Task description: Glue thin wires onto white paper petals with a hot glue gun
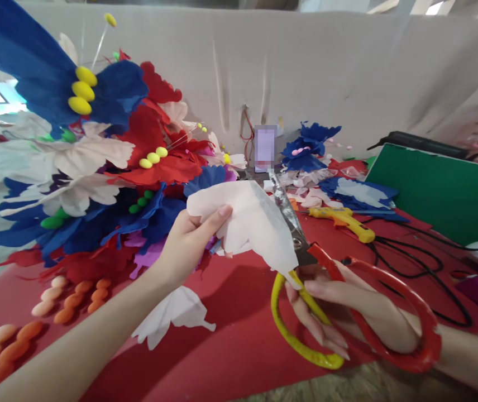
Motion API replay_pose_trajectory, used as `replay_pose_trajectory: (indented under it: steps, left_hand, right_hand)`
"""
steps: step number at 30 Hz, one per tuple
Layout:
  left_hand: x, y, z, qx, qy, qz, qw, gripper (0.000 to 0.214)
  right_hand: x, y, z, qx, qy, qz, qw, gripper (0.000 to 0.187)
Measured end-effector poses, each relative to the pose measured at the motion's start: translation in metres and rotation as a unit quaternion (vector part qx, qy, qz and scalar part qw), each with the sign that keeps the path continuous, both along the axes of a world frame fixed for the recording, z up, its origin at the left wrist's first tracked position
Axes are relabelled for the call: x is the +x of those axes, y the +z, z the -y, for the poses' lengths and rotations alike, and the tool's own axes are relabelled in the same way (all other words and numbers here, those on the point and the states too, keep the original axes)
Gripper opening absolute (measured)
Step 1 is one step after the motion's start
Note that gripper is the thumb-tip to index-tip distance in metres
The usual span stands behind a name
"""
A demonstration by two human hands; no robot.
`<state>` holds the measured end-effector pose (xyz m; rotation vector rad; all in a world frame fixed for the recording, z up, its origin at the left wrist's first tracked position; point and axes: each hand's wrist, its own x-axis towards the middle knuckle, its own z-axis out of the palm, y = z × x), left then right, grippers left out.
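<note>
My left hand [192, 240] pinches a white wing-shaped cutout [256, 218] between thumb and fingers, holding it up over the red tabletop [230, 346]. In my right hand [348, 301] is a large pair of scissors [300, 243] with one yellow and one red handle. The blades point away from me along the right edge of the white piece, and its narrow tip lies by the yellow handle. How far the blades are apart I cannot tell. Below my left forearm, another white cutout [176, 312] lies flat on the table.
Blue, red and white butterflies [151, 151] are heaped at the left. Orange and peach beaded pieces [71, 301] lie at the front left. To the right are a yellow glue gun [343, 219], black cords [435, 279] and a green board [435, 195]. A phone [265, 148] stands at the back.
</note>
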<state>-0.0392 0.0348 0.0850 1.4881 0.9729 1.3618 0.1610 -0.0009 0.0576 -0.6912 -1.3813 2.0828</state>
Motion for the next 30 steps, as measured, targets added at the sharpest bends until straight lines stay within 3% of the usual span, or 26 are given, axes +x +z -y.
replay_pose_trajectory:
  steps: [5,7,12,19,24,30]
  left_hand:
    - [-0.001,0.001,0.000,-0.013,-0.003,0.014,1.000,0.022]
    - [-0.001,0.002,0.000,-0.014,-0.002,0.012,1.000,0.022]
    - [-0.001,0.004,0.000,0.005,0.004,0.015,1.000,0.019]
    - [-0.002,-0.001,0.001,0.004,-0.022,-0.021,1.000,0.027]
    - [-0.003,-0.006,-0.001,0.015,-0.024,-0.023,0.999,0.024]
    - [-0.004,-0.005,0.000,-0.007,-0.013,-0.019,1.000,0.022]
  right_hand:
    - [-0.001,0.002,0.000,0.077,-0.005,0.078,0.994,0.052]
    - [-0.001,0.003,-0.001,0.072,0.003,0.100,0.992,0.052]
    - [-0.002,0.005,0.000,-0.012,0.030,0.014,0.999,0.019]
    - [-0.005,0.003,0.001,-0.038,0.045,-0.044,0.997,0.011]
    - [-0.006,0.005,0.001,-0.005,0.060,0.009,0.998,0.039]
    - [-0.002,-0.007,0.005,0.032,-0.044,0.118,0.992,0.054]
